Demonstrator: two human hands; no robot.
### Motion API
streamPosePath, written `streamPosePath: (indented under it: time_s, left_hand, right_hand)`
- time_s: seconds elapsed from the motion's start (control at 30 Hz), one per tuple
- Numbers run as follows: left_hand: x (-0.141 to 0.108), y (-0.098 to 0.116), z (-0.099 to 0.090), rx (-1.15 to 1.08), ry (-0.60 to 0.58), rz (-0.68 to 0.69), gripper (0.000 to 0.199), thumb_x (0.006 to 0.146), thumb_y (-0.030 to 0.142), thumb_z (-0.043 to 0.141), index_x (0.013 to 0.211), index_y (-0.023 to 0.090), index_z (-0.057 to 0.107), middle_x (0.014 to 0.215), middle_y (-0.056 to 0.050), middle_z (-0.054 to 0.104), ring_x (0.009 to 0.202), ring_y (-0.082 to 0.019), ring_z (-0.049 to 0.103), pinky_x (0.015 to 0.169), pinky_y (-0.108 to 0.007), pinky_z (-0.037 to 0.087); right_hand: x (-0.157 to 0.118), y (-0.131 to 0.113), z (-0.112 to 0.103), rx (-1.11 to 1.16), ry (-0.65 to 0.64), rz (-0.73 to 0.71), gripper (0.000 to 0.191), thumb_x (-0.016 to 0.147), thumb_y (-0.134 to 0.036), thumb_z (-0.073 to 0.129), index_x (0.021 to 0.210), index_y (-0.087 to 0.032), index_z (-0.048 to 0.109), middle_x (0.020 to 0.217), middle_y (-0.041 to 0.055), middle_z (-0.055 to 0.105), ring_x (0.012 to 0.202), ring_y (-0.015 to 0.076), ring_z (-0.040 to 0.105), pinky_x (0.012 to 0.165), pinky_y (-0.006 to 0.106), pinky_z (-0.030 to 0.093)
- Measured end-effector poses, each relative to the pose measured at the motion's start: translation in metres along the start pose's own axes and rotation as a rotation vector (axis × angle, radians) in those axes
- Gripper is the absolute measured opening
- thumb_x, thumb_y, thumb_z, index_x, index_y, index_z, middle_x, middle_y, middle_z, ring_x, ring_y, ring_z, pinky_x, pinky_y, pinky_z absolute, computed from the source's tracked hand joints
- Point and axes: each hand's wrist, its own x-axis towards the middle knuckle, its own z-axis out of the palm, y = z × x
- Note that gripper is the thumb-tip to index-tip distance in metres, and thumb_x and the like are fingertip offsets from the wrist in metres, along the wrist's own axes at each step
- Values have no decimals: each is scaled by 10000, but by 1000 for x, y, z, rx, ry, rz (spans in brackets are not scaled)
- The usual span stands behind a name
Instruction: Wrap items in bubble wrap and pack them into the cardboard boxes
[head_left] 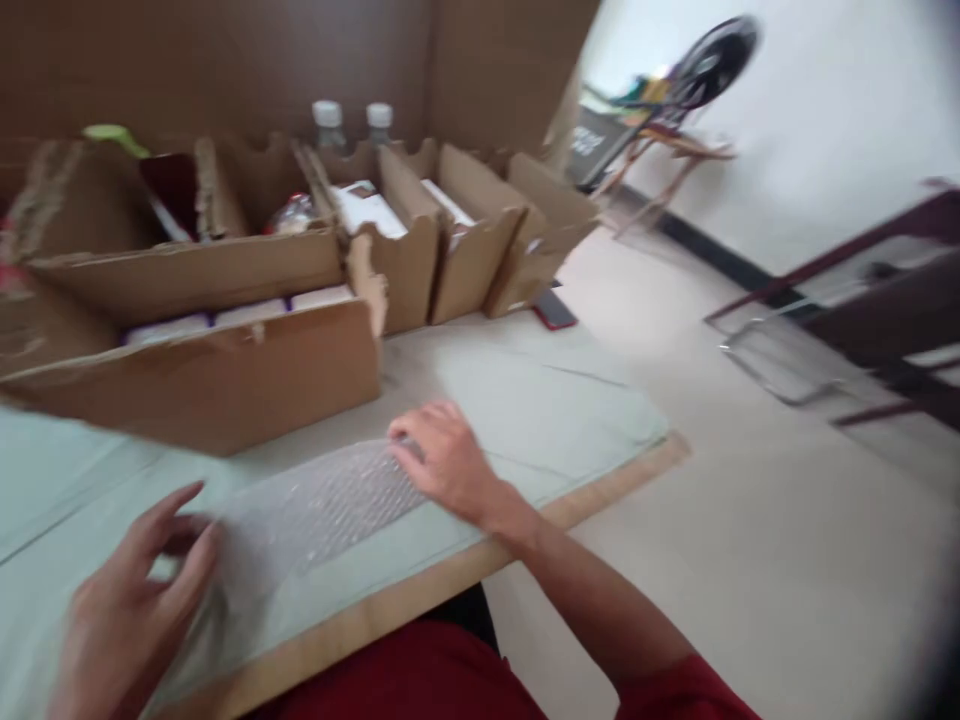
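Note:
A strip of clear bubble wrap (322,510) lies across the pale table top (555,400), close to its wooden front edge. At the wrap's right end is my right hand (446,460), its thumb and fingers pinched on the plastic. My left hand (139,600) is beside the left end, thumb and fingers apart and curved, with nothing visibly held; the wrap's edge there is blurred. Behind the wrap stands a long open cardboard box (300,370) with several white and purple packs (251,313) inside.
Several cardboard bins (409,270) line the back, holding white items and a red-and-clear packet. Two white-capped bottles (328,115) stand behind them. A dark phone-like object (555,308) lies by the right bin. Beyond the table are a fan (716,60) and a metal-framed chair (885,310).

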Motion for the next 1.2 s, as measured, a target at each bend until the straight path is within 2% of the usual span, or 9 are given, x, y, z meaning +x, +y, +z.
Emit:
streamPosePath:
  time_s: [0.13, 0.3, 0.5, 0.6, 0.73, 0.83, 0.93, 1.07, 1.2]
  left_hand:
    - [17, 20, -11, -58, 146, -24, 571, 859, 491, 582, 1347, 193, 579, 1002, -85, 717, 801, -248, 697, 701, -407, 600]
    - [6, 33, -24, -41, 288, 113, 395, 930, 333, 601, 1305, 210, 620, 1254, -140, 648, 1128, -307, 647, 895, -467, 588]
    - [-6, 66, 7, 4, -83, 579, 444, 943, 193, 552, 1385, 206, 588, 1472, -155, 579, 1413, -342, 489, 1186, -598, 356]
    - [-10, 38, 10, 99, -254, 507, 516, 974, 331, 568, 1478, 234, 514, 1584, -125, 481, 1494, -358, 386, 1240, -633, 223]
    - [-23, -1, -16, -45, -343, 398, 473, 1032, 363, 490, 1500, 296, 487, 1640, -56, 407, 1543, -302, 309, 1266, -553, 240]
    - [-22, -7, -30, -210, -148, 191, 321, 1034, 342, 477, 1288, 259, 654, 1447, -73, 611, 1384, -269, 538, 1151, -459, 460]
    - [-9, -3, -25, -117, 95, 52, 322, 977, 383, 559, 1196, 182, 684, 1304, -143, 666, 1237, -315, 623, 1040, -494, 540]
    - [7, 0, -7, 54, 106, 142, 407, 906, 407, 602, 1192, 125, 670, 1326, -218, 635, 1290, -417, 557, 1065, -634, 468]
    - [8, 8, 1, -23, 87, 155, 157, 901, 288, 545, 908, 192, 669, 1359, -174, 633, 1346, -393, 530, 1060, -610, 472]
  right_hand:
    - [4, 22, 9, -101, 27, 70, 254, 902, -229, 618, 1151, -199, 658, 1166, 119, 732, 1080, 316, 644, 946, 471, 432]
    - [-8, 24, 5, -93, 141, 51, 303, 976, -325, 537, 1250, -237, 634, 1338, 112, 667, 1217, 318, 616, 991, 499, 459]
    - [12, -44, 46, -61, -173, -276, 417, 974, -193, 478, 1371, -148, 596, 1478, 152, 572, 1348, 307, 532, 1080, 488, 445]
    - [3, -29, 56, -156, -272, -272, 441, 1001, -275, 496, 1403, -110, 573, 1509, 173, 539, 1383, 328, 499, 1080, 507, 444]
    - [-34, 27, 28, -257, -97, -122, 407, 1045, -351, 443, 1374, -163, 591, 1450, 147, 599, 1345, 325, 544, 1034, 509, 460]
    - [-45, 49, 4, -238, 50, -10, 345, 1043, -385, 440, 1247, -198, 647, 1322, 138, 681, 1237, 317, 629, 988, 497, 487]
    - [-28, 46, 4, -211, 71, 5, 347, 1032, -415, 445, 1233, -212, 643, 1300, 135, 689, 1218, 317, 637, 969, 493, 496]
    - [12, 30, 32, -176, 27, -37, 426, 990, -469, 484, 1248, -164, 632, 1338, 180, 658, 1220, 364, 621, 952, 529, 498]
    - [22, 19, 44, -66, 34, -37, 263, 963, -395, 505, 908, -188, 658, 1262, 165, 700, 1158, 361, 652, 915, 528, 494]
